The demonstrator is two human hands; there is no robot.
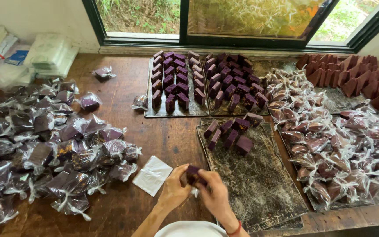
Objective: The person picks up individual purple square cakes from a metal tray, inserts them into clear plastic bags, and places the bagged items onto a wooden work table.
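Purple block [194, 175] is pinched at bottom centre of the frame between left hand [174, 190] and right hand [214, 196]; fingers of both are closed on it; its long axis runs left-right, both hands equally near, a clear wrapper [152, 175] just left.

Place: a small home-style sweet-making and packing room, not a factory line.
Worktop: a worn wooden table [123, 206] under the hands, set against a window [251, 22] that looks onto greenery.
Stock: ahead of the grip, metal trays [259, 184] of cut purple blocks [176, 83]; brown blocks [352, 74] far right.
Packing: heaps of wrapped pieces [49, 145] left and right of the grip; stacked clear bags [49, 55] far left.
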